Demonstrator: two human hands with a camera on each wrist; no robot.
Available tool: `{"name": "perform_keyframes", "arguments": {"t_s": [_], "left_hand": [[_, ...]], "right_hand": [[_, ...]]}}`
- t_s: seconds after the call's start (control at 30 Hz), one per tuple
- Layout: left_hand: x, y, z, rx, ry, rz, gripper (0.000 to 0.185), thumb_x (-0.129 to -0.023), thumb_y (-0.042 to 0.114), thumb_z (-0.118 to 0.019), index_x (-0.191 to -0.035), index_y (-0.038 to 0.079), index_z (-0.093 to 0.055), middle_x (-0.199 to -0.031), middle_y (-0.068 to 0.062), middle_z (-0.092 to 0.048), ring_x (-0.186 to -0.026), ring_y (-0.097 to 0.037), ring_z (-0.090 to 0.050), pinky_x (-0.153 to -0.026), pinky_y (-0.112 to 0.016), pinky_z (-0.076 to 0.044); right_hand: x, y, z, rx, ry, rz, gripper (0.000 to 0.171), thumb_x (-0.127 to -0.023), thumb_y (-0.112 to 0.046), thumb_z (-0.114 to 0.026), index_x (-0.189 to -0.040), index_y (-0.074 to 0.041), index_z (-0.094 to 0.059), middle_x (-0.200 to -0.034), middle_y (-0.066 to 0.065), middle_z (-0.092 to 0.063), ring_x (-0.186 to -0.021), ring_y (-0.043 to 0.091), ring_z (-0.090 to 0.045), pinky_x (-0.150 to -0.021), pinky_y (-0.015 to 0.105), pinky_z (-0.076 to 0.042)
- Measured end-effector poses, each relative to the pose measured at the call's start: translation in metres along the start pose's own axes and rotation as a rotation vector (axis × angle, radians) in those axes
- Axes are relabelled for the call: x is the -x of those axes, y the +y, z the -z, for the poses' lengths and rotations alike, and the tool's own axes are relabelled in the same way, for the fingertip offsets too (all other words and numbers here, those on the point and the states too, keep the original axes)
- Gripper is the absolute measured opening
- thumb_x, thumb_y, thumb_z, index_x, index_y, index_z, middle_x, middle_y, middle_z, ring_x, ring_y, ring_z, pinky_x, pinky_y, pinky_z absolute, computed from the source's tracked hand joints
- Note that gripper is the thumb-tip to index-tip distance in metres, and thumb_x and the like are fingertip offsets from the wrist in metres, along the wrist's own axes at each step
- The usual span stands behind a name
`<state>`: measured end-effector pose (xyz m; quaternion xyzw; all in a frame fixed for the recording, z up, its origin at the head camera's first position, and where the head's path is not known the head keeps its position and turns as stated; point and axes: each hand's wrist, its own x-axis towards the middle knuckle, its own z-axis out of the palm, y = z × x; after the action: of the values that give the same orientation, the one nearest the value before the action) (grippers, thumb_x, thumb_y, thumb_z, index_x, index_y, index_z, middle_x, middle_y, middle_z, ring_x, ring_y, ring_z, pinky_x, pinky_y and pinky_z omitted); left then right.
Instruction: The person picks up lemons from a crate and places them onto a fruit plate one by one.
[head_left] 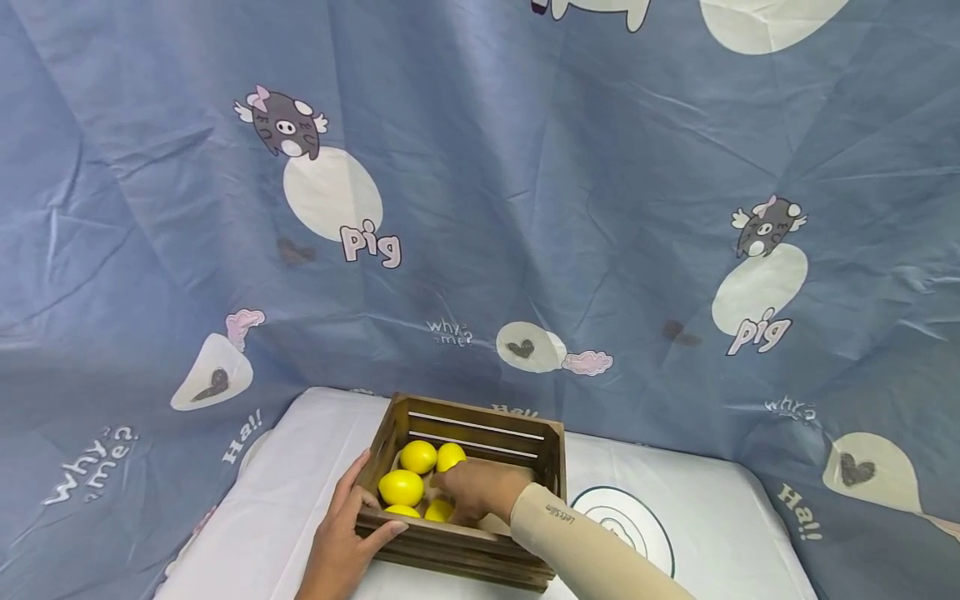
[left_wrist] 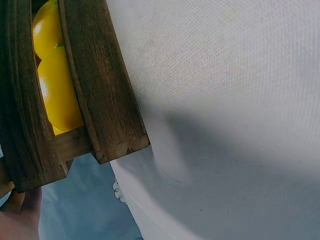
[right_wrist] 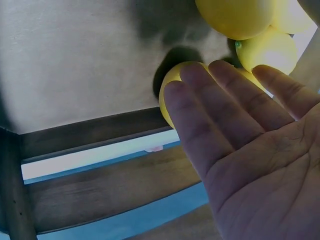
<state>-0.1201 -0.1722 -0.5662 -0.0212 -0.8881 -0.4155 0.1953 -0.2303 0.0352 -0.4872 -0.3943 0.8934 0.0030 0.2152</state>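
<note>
A dark wooden slatted crate (head_left: 480,437) stands on the white table and holds several yellow lemons (head_left: 401,487). My left hand (head_left: 352,521) grips the crate's near left corner, thumb lying over the front rim. My right hand (head_left: 459,487) reaches into the crate from the right. In the right wrist view this hand (right_wrist: 240,95) is flat, its straight fingers laid on one lemon (right_wrist: 171,85) on the crate floor, with two more lemons (right_wrist: 265,50) just beyond. The left wrist view shows the crate's corner (left_wrist: 100,100) from outside, with lemons (left_wrist: 55,90) behind the slats.
The white table cloth (head_left: 285,500) carries a printed round mark (head_left: 626,521) to the right of the crate. A blue cloth (head_left: 525,208) printed with pigs hangs behind and drapes round the table's far and side edges.
</note>
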Motion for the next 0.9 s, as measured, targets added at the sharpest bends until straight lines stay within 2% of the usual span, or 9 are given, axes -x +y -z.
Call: {"name": "perform_keyframes", "arguments": {"t_s": [0.13, 0.3, 0.43, 0.57, 0.67, 0.8, 0.9], "left_hand": [[0.000, 0.000, -0.001, 0.001, -0.002, 0.005, 0.041, -0.086, 0.045, -0.086, -0.095, 0.023, -0.052, -0.169, 0.006, -0.029, -0.132, -0.030, -0.053, -0.075, -0.038, -0.050], [0.000, 0.000, -0.001, 0.001, 0.003, 0.001, 0.041, -0.086, 0.045, -0.086, -0.095, 0.024, -0.052, -0.169, 0.008, -0.028, -0.137, -0.032, -0.050, -0.080, -0.044, -0.052], [0.001, 0.000, 0.000, -0.003, 0.014, -0.007, 0.041, -0.085, 0.043, -0.087, -0.095, 0.024, -0.051, -0.168, 0.008, -0.029, -0.136, -0.030, -0.051, -0.081, -0.045, -0.053], [0.002, 0.001, 0.001, -0.011, 0.026, -0.023, 0.041, -0.084, 0.041, -0.088, -0.095, 0.024, -0.051, -0.168, 0.007, -0.031, -0.125, -0.024, -0.056, -0.076, -0.038, -0.051], [0.003, 0.001, 0.001, -0.012, 0.032, -0.032, 0.042, -0.084, 0.039, -0.089, -0.094, 0.025, -0.051, -0.168, 0.006, -0.031, -0.122, -0.023, -0.056, -0.074, -0.036, -0.050], [0.002, 0.001, 0.000, -0.011, 0.033, -0.029, 0.042, -0.084, 0.040, -0.089, -0.094, 0.025, -0.051, -0.168, 0.006, -0.031, -0.128, -0.026, -0.055, -0.076, -0.039, -0.052], [0.002, 0.000, 0.000, -0.009, 0.027, -0.018, 0.041, -0.084, 0.042, -0.088, -0.094, 0.025, -0.051, -0.168, 0.007, -0.031, -0.132, -0.028, -0.053, -0.080, -0.044, -0.053]], "right_hand": [[-0.001, -0.001, -0.006, 0.040, 0.012, 0.001, 0.029, -0.088, -0.018, -0.085, -0.111, -0.025, -0.069, -0.072, -0.010, -0.056, -0.066, 0.008, -0.052, -0.061, 0.022, -0.044], [-0.005, -0.001, -0.013, 0.053, 0.010, 0.040, 0.031, -0.088, -0.002, -0.080, -0.111, -0.020, -0.068, -0.069, -0.008, -0.054, -0.065, 0.008, -0.051, -0.060, 0.020, -0.044], [-0.008, 0.000, -0.016, 0.059, 0.011, 0.051, 0.028, -0.086, -0.005, -0.083, -0.103, -0.020, -0.066, -0.071, -0.008, -0.054, -0.067, 0.008, -0.051, -0.061, 0.020, -0.043], [-0.009, -0.001, -0.018, 0.067, 0.018, 0.043, 0.029, -0.084, -0.008, -0.085, -0.096, -0.022, -0.063, -0.072, -0.009, -0.053, -0.067, 0.008, -0.050, -0.060, 0.021, -0.042], [-0.009, -0.001, -0.018, 0.072, 0.018, 0.041, 0.029, -0.084, -0.007, -0.084, -0.099, -0.022, -0.064, -0.074, -0.009, -0.054, -0.068, 0.008, -0.051, -0.061, 0.021, -0.044], [-0.009, -0.001, -0.017, 0.071, 0.015, 0.032, 0.035, -0.086, -0.004, -0.081, -0.110, -0.023, -0.065, -0.077, -0.009, -0.056, -0.069, 0.008, -0.053, -0.062, 0.022, -0.046], [-0.010, -0.001, -0.017, 0.069, 0.013, 0.017, 0.036, -0.086, -0.004, -0.081, -0.110, -0.024, -0.064, -0.076, -0.008, -0.056, -0.068, 0.009, -0.053, -0.060, 0.022, -0.046]]}}
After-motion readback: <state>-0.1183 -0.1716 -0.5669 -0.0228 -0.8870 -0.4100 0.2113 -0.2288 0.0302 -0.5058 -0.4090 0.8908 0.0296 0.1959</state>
